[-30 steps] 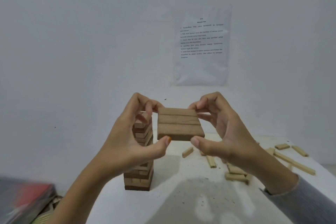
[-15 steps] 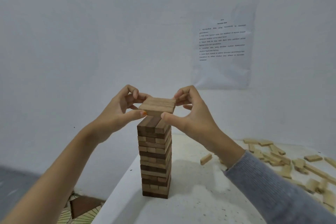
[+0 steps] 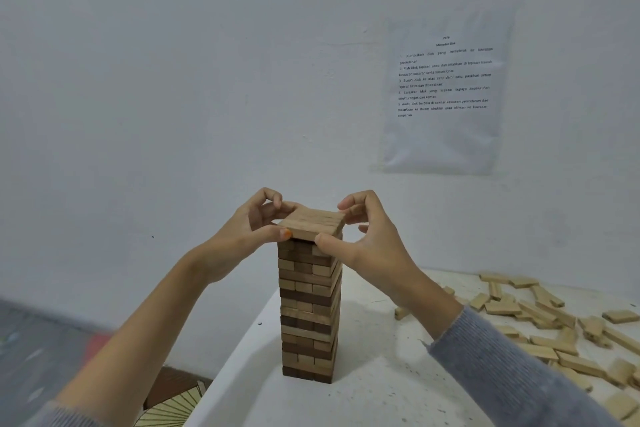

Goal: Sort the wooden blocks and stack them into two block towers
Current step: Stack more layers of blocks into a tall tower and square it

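Atop tower (image 3: 308, 305) nr table (image 3: 381, 402) edge, left grip (image 3: 249, 232) + right grip (image 3: 370, 243) pinching top layer (image 3: 313, 218) (blocks (image 3: 553, 345) rt)

Left hand (image 3: 254, 230) and right hand (image 3: 363, 236) pinching a layer of blocks (image 3: 313, 221) atop a block tower (image 3: 308, 308) on a white table (image 3: 374, 392), loose blocks (image 3: 540, 322) scattered at right, printed sheet (image 3: 445, 90) on wall

block layer (image 3: 313, 221) | was held beside tower (image 3: 307, 308) | now lowered onto its top
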`<state>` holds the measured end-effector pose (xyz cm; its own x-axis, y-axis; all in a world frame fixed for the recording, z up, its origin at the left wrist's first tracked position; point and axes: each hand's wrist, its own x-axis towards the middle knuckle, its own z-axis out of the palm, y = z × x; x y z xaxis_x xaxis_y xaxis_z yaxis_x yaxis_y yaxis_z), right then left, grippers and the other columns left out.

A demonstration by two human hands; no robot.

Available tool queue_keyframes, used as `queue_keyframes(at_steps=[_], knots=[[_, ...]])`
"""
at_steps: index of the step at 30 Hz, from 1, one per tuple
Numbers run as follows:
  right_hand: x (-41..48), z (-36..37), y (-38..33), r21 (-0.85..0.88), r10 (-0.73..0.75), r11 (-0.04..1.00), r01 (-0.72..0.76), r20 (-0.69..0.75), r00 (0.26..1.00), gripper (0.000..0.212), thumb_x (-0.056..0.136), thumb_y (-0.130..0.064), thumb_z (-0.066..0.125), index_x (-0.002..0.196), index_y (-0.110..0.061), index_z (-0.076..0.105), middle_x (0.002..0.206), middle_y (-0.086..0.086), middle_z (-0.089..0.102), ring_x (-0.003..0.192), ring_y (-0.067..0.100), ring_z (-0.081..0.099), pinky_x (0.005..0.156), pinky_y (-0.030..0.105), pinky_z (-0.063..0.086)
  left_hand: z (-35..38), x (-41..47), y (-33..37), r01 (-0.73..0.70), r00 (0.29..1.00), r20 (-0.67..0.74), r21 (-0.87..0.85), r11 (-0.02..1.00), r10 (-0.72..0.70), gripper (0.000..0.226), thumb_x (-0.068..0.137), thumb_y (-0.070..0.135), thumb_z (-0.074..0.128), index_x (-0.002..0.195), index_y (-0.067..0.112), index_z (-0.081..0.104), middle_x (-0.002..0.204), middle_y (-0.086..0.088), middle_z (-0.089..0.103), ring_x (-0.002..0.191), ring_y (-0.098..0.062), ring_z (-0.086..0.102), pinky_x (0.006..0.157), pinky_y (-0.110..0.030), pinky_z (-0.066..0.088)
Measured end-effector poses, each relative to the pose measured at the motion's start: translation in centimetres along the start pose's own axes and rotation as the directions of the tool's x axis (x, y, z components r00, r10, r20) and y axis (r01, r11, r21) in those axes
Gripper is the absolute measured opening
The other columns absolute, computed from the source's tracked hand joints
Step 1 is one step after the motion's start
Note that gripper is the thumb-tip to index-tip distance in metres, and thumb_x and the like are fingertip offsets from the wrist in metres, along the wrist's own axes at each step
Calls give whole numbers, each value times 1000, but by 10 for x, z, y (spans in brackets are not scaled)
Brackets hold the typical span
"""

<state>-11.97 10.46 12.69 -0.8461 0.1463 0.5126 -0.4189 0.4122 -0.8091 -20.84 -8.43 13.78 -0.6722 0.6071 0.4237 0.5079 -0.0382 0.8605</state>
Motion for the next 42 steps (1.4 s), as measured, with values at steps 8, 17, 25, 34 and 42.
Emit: queue_keyframes(at_steps=[8, 17, 25, 34, 42], knots=[[2, 1, 4, -19, 20, 1000, -20, 4, 1000, 49, 74, -21, 81, 108, -26, 46, 112, -4, 54, 109, 11, 50, 74, 10, 33, -1, 0, -7, 11, 1000, -15, -3, 1000, -11, 50, 59, 32, 72, 97, 17, 43, 116, -2, 66, 99, -12, 62, 80, -19, 49], [1, 4, 5, -13, 32, 999, -32, 21, 999, 49, 78, -20, 78, 113, -25, 44, 114, -3, 53, 110, 12, 49, 73, 9, 32, -3, -1, -9, 24, 1000, 11, 13, 1000, -24, 46, 63, 33, 71, 98, 20, 44, 120, -3, 64, 103, -12, 61, 83, -22, 50], [-8, 4, 5, 28, 80, 996, -82, 52, 995, 63, 67, -50, 67, 121, -39, 35, 125, -7, 44, 119, 10, 41, 88, 17, 33, -2, -6, -4, 121, 992, 17, 64, 991, -122, 77, 56, 55, 80, 120, 31, 44, 125, 9, 60, 116, -8, 55, 96, -22, 42], [-19, 14, -7, 378, 311, 883, -278, -29, 950, 56, 103, -46, 22, 155, -31, 8, 162, -14, 7, 147, 7, 8, 110, 29, 13, 23, -12, 14, 181, 868, -403, -289, 940, -291, 56, 101, 45, 23, 139, 11, 47, 139, -6, 54, 130, -16, 48, 117, -37, 26], [-7, 52, -24, 448, 450, 806, -387, -38, 892, 75, 93, -68, 12, 153, -30, -11, 163, -10, -6, 150, 14, -2, 122, 49, 8, 57, -9, 25, 342, 821, -383, -265, 902, -424, 75, 94, 66, 18, 141, 15, 46, 140, -7, 52, 130, -20, 45, 118, -43, 22]])
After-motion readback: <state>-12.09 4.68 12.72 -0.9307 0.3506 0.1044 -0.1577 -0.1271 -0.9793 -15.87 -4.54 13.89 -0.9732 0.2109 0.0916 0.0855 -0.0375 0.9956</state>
